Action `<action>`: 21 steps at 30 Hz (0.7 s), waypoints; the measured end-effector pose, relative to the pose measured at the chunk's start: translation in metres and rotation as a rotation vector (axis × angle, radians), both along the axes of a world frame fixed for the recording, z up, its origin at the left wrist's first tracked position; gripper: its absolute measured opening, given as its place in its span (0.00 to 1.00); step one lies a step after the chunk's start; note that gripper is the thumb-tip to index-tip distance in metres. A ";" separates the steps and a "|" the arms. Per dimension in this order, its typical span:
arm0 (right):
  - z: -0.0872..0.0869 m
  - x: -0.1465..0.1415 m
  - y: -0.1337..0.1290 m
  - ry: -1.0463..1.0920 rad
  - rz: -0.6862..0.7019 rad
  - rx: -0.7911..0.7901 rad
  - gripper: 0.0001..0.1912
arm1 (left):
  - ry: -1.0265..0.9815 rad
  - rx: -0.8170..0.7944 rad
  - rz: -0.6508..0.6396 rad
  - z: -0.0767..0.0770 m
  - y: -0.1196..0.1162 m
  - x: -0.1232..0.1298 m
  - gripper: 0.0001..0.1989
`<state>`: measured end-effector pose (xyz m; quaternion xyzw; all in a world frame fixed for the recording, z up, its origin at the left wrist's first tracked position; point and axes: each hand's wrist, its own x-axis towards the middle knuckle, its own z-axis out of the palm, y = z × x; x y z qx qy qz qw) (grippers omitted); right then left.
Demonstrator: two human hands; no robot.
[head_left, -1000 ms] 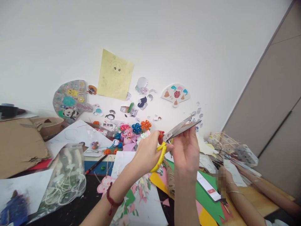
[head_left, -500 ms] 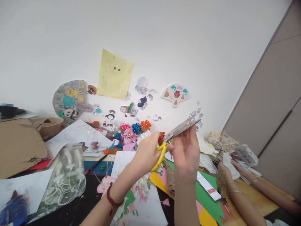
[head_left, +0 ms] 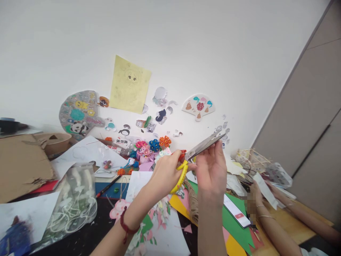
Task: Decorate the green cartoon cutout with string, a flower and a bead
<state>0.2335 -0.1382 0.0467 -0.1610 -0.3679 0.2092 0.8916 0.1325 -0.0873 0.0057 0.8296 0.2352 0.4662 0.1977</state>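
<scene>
A pair of scissors (head_left: 205,145) with a red and a yellow handle is gripped in my left hand (head_left: 166,169), which has a dark red cord bracelet at its wrist. The blades are slightly apart and point up to the right. My right hand (head_left: 211,169) is turned palm up just under the blades. Its curled fingers press together near the blade tips; what they hold, if anything, is hidden. Below, a white sheet (head_left: 173,233) carries pink and green paper scraps (head_left: 146,225). A roll of brown twine (head_left: 194,206) lies between my forearms.
Another person's hands (head_left: 257,195) hold a strip of white paper (head_left: 266,190) at the right. A phone (head_left: 237,211) lies on green paper (head_left: 234,233). Cardboard (head_left: 23,167) and a clear plastic bag (head_left: 71,202) are at the left. Crocheted flowers (head_left: 154,145) stand by the wall.
The scissor blades have drawn slightly closer together. My hands stay almost in the same place. The other person's white paper has shifted and tilted.
</scene>
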 end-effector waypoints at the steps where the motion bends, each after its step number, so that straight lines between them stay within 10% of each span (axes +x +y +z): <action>1: 0.000 0.001 0.000 -0.005 -0.010 0.006 0.08 | -0.001 0.003 -0.002 0.000 0.000 0.000 0.16; 21: 0.003 0.009 -0.007 -0.112 -0.304 0.003 0.06 | -0.249 -0.315 -0.178 0.000 0.008 -0.001 0.27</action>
